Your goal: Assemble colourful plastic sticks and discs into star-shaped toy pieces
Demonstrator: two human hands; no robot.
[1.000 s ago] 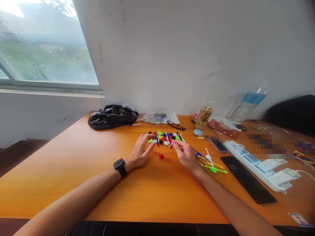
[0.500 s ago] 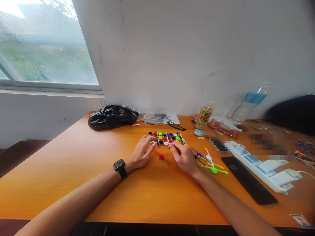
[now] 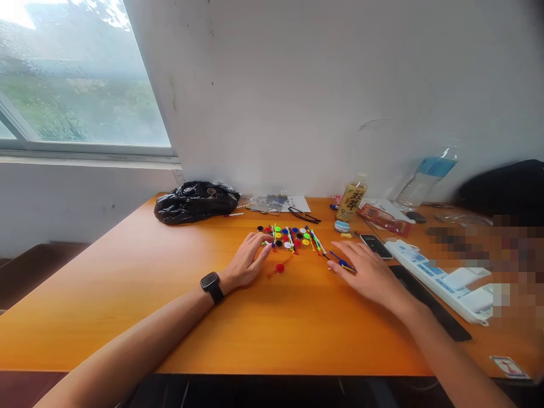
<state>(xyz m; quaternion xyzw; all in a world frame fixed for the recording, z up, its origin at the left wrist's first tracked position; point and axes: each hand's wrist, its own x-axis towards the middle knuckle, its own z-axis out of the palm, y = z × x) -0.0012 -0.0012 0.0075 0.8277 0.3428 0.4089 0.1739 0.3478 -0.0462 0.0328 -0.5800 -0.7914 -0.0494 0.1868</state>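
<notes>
A small structure of coloured plastic discs and sticks (image 3: 289, 238) lies on the orange table (image 3: 127, 283). My left hand (image 3: 249, 262), with a black watch on its wrist, rests beside it, fingers loosely stretched toward its left edge, holding nothing. A loose red disc on a stick (image 3: 279, 267) lies between my hands. My right hand (image 3: 368, 275) lies flat and open to the right, palm down over a few loose coloured sticks (image 3: 340, 262), most of which it hides.
A black plastic bag (image 3: 195, 201), papers and glasses (image 3: 304, 215) sit at the back. A yellow drink bottle (image 3: 351, 201), a water bottle (image 3: 423, 180), a phone (image 3: 376, 245), a white power strip (image 3: 442, 277) and a black flat bar (image 3: 429, 303) crowd the right side.
My right hand has left the disc structure and moved right, opening flat over the loose sticks. My left hand has stayed by the structure.
</notes>
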